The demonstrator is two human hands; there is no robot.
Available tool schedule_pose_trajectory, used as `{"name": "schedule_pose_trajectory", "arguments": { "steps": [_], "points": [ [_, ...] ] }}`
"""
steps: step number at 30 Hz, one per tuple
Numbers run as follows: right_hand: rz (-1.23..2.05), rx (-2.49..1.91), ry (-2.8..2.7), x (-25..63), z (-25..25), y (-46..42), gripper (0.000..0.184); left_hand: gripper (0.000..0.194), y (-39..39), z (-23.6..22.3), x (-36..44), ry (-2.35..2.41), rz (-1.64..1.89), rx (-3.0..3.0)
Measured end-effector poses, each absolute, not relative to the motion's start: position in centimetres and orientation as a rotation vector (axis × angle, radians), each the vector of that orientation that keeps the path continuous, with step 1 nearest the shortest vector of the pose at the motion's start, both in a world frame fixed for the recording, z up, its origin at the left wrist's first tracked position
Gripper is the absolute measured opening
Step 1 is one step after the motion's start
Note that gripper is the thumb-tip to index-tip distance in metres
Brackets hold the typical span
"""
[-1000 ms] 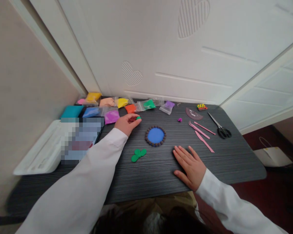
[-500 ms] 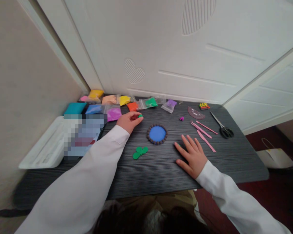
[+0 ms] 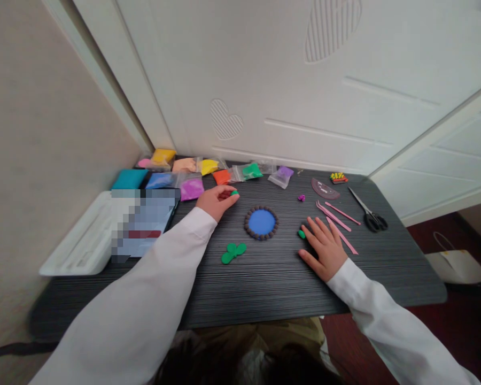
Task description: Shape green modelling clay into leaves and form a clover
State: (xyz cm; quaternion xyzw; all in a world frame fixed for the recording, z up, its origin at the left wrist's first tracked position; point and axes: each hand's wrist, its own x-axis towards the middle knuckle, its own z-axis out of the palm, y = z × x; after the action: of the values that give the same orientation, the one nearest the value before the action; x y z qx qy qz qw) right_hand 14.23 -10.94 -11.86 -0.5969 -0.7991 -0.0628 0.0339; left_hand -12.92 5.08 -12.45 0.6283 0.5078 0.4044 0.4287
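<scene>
My left hand (image 3: 216,202) pinches a small lump of green clay (image 3: 234,193) between thumb and fingers, above the table left of a blue clay disc (image 3: 261,222) edged with dark brown balls. My right hand (image 3: 324,247) lies palm down with fingers spread, holding nothing. Just off its fingertips rests a small green clay ball (image 3: 302,234), slightly oval. Nearer to me, below the disc, lies a flat green clay piece (image 3: 233,252) made of rounded lobes.
Bags of coloured clay, one of them green (image 3: 252,170), line the table's back edge. On the right are pink modelling tools (image 3: 336,216), a clear protractor (image 3: 325,189) and black-handled scissors (image 3: 373,218). A tablet (image 3: 148,224) and a white tray (image 3: 76,240) stand left.
My right hand has shifted right and a little forward, and the green ball now shows beside its fingers. The left hand keeps its pinch. The whole view has moved slightly.
</scene>
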Motion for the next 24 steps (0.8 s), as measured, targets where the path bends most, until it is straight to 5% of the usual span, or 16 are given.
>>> {"name": "schedule_pose_trajectory", "arguments": {
  "steps": [8,16,24],
  "points": [
    [-0.19,-1.646,-2.294,14.8,-11.9,-10.1,0.055,0.033,4.9,-12.3,-12.9,1.289,0.998,1.605],
    [-0.107,-1.666,-2.021,14.6,-11.1,-7.8,0.019,0.036,4.9,-12.2,-13.0,1.312,0.964,1.655],
    [-0.056,-1.718,-2.059,13.4,-10.9,-6.4,0.031,0.037,5.0,-12.5,-13.0,1.314,0.97,1.678]
  ]
}}
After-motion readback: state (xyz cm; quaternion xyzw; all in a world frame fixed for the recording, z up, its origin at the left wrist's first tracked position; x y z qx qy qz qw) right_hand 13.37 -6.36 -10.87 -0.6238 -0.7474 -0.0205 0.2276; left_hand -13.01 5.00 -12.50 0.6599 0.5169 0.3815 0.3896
